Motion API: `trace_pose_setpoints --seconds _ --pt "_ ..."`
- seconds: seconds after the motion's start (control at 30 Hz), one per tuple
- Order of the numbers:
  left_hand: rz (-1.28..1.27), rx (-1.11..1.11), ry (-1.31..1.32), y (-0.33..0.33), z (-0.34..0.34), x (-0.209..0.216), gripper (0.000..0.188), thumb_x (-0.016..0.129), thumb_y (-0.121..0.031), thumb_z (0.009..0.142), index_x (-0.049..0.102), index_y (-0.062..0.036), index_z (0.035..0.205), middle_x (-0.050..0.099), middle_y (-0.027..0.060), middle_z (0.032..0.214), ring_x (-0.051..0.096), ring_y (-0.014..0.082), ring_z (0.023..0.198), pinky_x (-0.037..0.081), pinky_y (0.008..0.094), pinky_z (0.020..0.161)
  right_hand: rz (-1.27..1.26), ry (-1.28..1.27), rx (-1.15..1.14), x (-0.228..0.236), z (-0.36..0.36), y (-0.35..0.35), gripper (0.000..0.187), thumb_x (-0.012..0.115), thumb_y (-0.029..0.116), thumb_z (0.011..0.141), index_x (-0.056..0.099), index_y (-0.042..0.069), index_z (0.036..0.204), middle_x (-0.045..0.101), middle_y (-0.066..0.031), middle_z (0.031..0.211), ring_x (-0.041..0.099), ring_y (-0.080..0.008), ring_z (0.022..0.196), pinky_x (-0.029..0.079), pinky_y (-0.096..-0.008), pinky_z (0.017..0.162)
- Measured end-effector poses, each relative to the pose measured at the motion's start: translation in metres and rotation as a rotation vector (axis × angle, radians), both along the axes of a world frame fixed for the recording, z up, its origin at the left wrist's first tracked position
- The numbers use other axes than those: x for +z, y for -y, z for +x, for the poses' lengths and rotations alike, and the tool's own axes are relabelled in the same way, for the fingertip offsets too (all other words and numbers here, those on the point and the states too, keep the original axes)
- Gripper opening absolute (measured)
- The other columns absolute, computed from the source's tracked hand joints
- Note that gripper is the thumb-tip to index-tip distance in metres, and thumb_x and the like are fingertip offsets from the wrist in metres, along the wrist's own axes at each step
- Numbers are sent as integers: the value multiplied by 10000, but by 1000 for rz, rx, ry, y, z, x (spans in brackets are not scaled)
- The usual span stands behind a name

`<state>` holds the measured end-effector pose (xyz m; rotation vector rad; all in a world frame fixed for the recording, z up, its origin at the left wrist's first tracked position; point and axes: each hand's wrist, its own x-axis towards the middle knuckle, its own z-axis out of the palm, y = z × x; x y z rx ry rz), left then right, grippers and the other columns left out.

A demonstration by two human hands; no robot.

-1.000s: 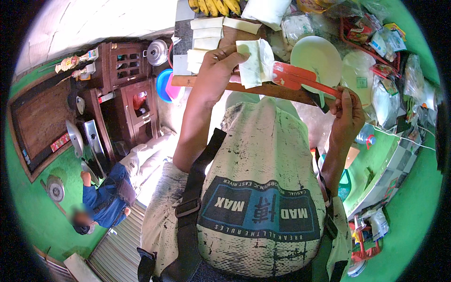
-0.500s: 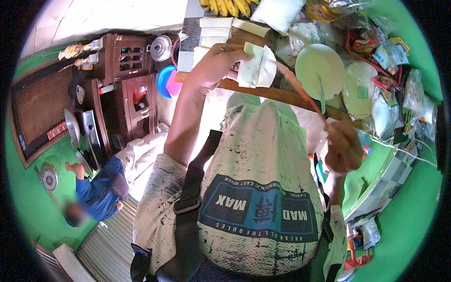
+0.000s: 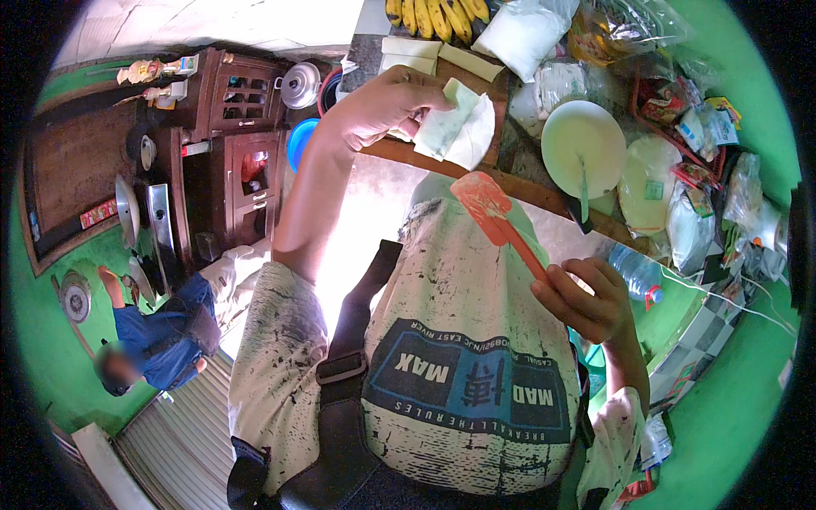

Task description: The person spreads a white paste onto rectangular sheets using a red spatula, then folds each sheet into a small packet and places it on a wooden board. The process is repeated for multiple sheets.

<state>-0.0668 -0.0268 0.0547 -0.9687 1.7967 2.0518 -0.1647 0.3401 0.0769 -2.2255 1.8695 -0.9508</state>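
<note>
Over the near edge of the table, my left hand (image 3: 382,110) is closed on a pale, thin folded wrapper (image 3: 459,127), pinching it at its left side. The wrapper has a flap on its right; whether anything lies inside it I cannot tell. Lower and to the right, my right hand (image 3: 591,297) grips the handle of an orange spatula (image 3: 489,208). White smears coat the spatula's blade, which is in front of my shirt, apart from the wrapper. A pale round bowl (image 3: 565,140) stands on the table to the right, with a thin green utensil (image 3: 584,191) in it.
Several pale folded pieces (image 3: 472,62) lie at the back near bananas (image 3: 438,17) and a white-filled plastic bag (image 3: 524,38). A red basket (image 3: 680,110) of packets stands on the right. Below is a water bottle (image 3: 633,272). Another person (image 3: 183,331) is at far left.
My right hand has drawn the spatula away from the wrapper, down and left toward my body. The left hand keeps the wrapper, now tilted more. The whole view has shifted slightly.
</note>
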Motion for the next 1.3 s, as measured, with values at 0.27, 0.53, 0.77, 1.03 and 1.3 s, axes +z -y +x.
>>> trace_pose_setpoints --seconds 0.27,0.53,0.77,1.03,1.3 --pt "-67 1 40 -8 7 8 333 732 -139 822 693 56 1090 703 84 867 693 160 705 555 268 586 -94 -74 -83 -11 -3 2 369 770 105 720 736 96 1088 679 -77 1104 655 -245 865 531 -360 691" --pt "78 189 -21 -7 5 29 228 739 -79 824 703 61 1000 555 -41 602 417 17 455 333 201 404 -63 -166 -23 -40 0 -5 357 709 205 846 718 172 1202 673 -43 1186 637 -233 968 537 -351 751" --pt "65 235 -33 -7 10 25 211 725 -61 838 704 58 1011 542 -43 587 408 16 442 317 177 398 -175 -229 -86 -23 0 -11 360 775 140 821 709 173 1173 679 -49 1186 638 -245 982 518 -374 808" --pt "119 148 -70 6 11 26 253 711 -60 829 702 66 1048 602 -23 632 456 17 446 389 167 419 -193 -250 -66 -51 2 0 350 749 157 840 709 139 1187 667 -87 1202 629 -257 969 512 -373 753" --pt "154 226 -108 16 18 16 251 708 -54 825 689 72 1041 640 -12 664 526 12 471 471 141 471 -203 -233 -94 -53 7 -14 362 741 168 860 691 155 1218 658 -60 1213 616 -254 1006 503 -383 793"
